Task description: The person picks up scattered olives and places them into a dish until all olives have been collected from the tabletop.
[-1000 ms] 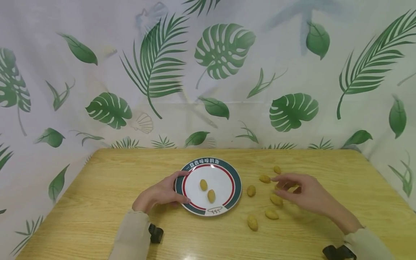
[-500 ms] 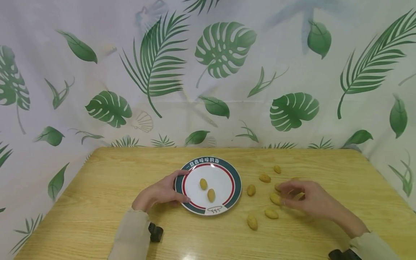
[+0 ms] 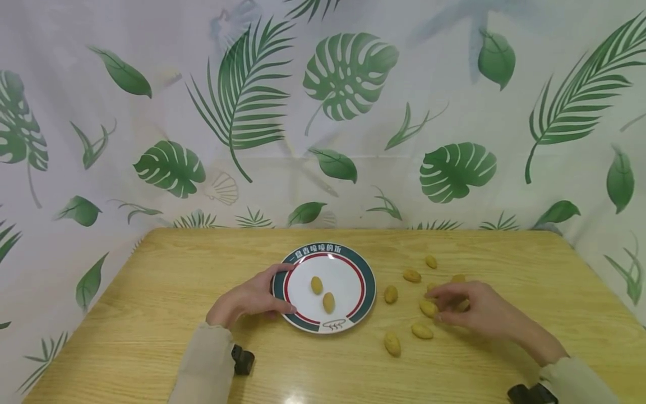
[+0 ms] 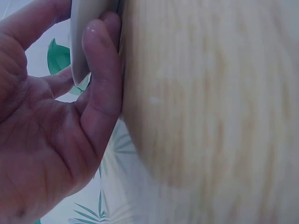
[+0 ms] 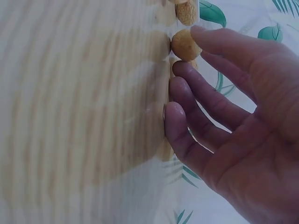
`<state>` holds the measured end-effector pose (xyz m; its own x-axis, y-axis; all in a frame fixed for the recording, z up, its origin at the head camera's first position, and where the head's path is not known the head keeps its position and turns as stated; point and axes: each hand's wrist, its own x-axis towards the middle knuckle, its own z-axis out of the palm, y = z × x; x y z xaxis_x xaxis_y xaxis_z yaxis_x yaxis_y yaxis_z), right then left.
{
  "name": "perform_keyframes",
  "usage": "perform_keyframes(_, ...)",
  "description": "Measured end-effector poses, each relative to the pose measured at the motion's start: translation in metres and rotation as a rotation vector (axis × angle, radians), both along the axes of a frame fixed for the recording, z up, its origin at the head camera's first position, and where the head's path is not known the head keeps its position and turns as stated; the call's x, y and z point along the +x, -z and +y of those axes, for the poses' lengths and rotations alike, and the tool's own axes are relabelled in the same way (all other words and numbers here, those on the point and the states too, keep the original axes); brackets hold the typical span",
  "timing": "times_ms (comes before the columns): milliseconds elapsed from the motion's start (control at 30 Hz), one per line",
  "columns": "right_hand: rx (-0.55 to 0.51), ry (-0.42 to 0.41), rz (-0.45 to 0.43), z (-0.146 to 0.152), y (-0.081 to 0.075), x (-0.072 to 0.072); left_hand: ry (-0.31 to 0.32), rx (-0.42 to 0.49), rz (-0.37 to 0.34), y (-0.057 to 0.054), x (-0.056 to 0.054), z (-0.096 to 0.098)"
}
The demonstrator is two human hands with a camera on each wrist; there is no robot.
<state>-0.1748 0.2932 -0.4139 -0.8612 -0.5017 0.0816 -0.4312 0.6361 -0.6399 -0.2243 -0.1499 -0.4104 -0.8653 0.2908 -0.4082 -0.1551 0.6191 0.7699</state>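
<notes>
My left hand [image 3: 254, 294] grips the left rim of a round white plate [image 3: 348, 314] with a dark green border and a red ring. Its thumb lies over the rim, while curled fingers show beneath the edge in the left wrist view. Two small yellow oval pieces [image 3: 328, 303] lie on the plate. Over the table on the right, my right hand [image 3: 481, 308] has its fingers loosely bent and spread. Its thumb tip is right at a rough-skinned yellow oval piece [image 3: 428, 307], which appears by the thumb and forefinger as a rounded piece [image 5: 186, 45] in the right wrist view.
Several more yellow oval pieces lie around the right hand, including one near the front [image 3: 392, 344] and one farther back [image 3: 431, 261]. The wooden table [image 3: 166, 292] ends at a leaf-patterned cloth [image 3: 378, 168] behind it.
My right hand has moved slightly down and to the right from the back pieces, then a little left to the piece by its thumb. The left hand and plate stay in place.
</notes>
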Motion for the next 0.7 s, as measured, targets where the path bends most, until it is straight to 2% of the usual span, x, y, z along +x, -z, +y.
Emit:
perform_keyframes(400, 0.022, -0.022, 0.009, -0.0043, -0.0006, -0.0019, -0.001, -0.001, 0.001, -0.0002, 0.0008, 0.0007)
perform_keyframes(700, 0.044, 0.006, -0.002, -0.0095, -0.0008, -0.0028, -0.002, 0.014, -0.005, -0.0002, 0.0005, 0.0004)
